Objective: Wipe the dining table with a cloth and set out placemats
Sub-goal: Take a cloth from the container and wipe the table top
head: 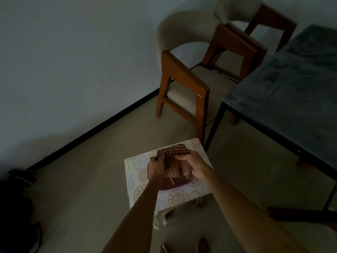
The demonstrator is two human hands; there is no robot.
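A: Nearest the lens are bare toes (184,246) at the bottom edge, on the pale floor (87,189); above them two forearms reach forward and down to the cloth.

B: And the cloth itself?

A: A checked cloth (173,157), reddish-brown, bunched between both hands over a small stool (182,198) with a patterned top; the left hand (157,166) pinches its left edge, fingers curled into the fabric; the right hand (191,166) is curled over the right side, gripping a fold; neither hand is slack.

B: Anything under it?

A: A dark round shape, perhaps a dish or a mat (171,185), lies on the stool top beneath the cloth; the light is too dim to say which.

B: How far along, would you say?

A: Barely begun, I judge; the cloth is only being gathered or folded; the dining table (291,84) stands well apart to the right, its dark top bare in the part that shows, with no placemats laid; whether it has been wiped I cannot tell; the wiping and the setting both look to be ahead.

B: And round about?

A: Two wooden chairs with pale seats, the nearer chair (184,84) by the table's corner, the farther chair (255,21) behind it; a plain wall (73,61) with a dark skirting.
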